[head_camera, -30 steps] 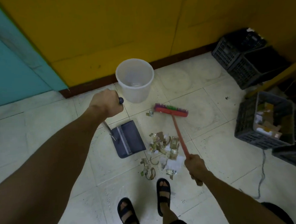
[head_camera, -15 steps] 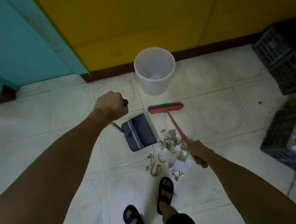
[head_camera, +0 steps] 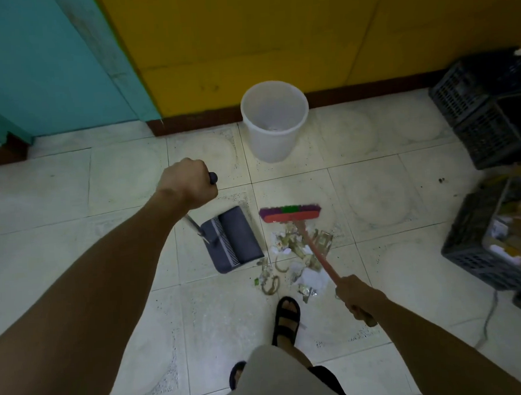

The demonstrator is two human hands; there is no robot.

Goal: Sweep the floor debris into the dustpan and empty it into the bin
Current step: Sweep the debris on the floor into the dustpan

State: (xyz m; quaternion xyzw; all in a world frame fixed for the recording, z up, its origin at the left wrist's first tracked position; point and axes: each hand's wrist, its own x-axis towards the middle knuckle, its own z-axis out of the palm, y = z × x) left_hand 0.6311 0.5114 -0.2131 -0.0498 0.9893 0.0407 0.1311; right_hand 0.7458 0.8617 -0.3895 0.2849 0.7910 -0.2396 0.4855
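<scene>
Left hand (head_camera: 189, 183) fisted round dustpan handle (head_camera: 213, 178); dustpan (head_camera: 234, 239) sits on floor (head_camera: 374, 197), mouth facing debris. Right hand (head_camera: 356, 295) gripping broom (head_camera: 290, 213) stick; broom head on floor at far edge of debris (head_camera: 298, 255), just right of dustpan. Bin (head_camera: 275, 121) upright by yellow wall (head_camera: 245, 41), beyond both. Dark crates (head_camera: 490, 106) along floor's right edge.

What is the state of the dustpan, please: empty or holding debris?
Empty: the dustpan shows bare dark plastic; the debris lies on the floor beside it.
</scene>
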